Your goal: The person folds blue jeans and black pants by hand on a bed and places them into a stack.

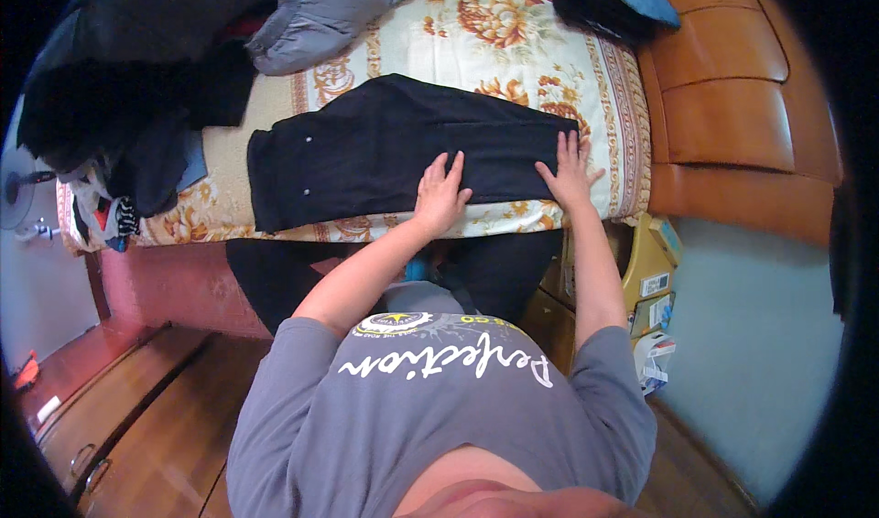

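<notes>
Black trousers [371, 147], which look folded lengthwise, lie flat across the near side of the bed. Two small metal studs show near their wide left end, and they narrow towards the right. My left hand [443, 192] rests palm down on the cloth at its near edge, right of the middle. At the narrow right end, my right hand [571, 168] lies flat with fingers spread, partly on the cloth and partly on the floral bedspread [481, 24]. Neither hand grips anything.
A heap of dark clothes [137, 99] covers the bed's left side. Grey trousers [323, 20] lie beyond the black ones. A stack of dark and blue clothes [618, 3] sits by the brown padded headboard [721, 120]. Small boxes [656, 360] stand at right beside the bed.
</notes>
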Available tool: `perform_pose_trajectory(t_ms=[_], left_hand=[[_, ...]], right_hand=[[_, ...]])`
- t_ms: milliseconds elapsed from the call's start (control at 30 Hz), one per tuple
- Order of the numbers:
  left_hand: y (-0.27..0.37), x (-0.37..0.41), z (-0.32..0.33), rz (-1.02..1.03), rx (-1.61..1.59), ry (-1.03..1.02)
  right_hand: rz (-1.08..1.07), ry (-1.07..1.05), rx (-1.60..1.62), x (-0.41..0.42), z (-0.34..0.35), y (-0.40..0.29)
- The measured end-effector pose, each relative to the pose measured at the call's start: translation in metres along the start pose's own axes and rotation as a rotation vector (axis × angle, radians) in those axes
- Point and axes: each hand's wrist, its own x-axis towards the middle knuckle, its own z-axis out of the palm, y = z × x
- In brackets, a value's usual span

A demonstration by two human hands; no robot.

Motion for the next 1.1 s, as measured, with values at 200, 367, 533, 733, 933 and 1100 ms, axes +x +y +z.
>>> perform_pose_trajectory(t_ms=[200,367,533,733,933,1100], left_hand=[[-0.050,-0.003,-0.051,0.114,0.453,0.016],[-0.108,0.021,-0.101,0.055,0.583,0.048],[-0.169,0.013,-0.151,-0.056,0.529,0.201],[-0.159,-0.039,-0.159,-0.268,0.587,0.410],[-0.191,-0.062,-0.169,-0.518,0.409,0.507],[-0.209,-0.049,-0.195,-0.657,0.030,0.441]], right_hand=[[-0.258,0.204,-0.020,-0.016,-0.005,-0.099],[-0.313,0.099,0.140,-0.047,0.016,-0.188],[-0.318,0.032,0.135,-0.058,0.020,-0.187],[-0.666,0.182,0.244,-0.074,-0.005,-0.249],[-0.927,0.292,0.386,-0.088,0.020,-0.259],[-1.037,0.242,0.386,-0.092,0.023,-0.259]])
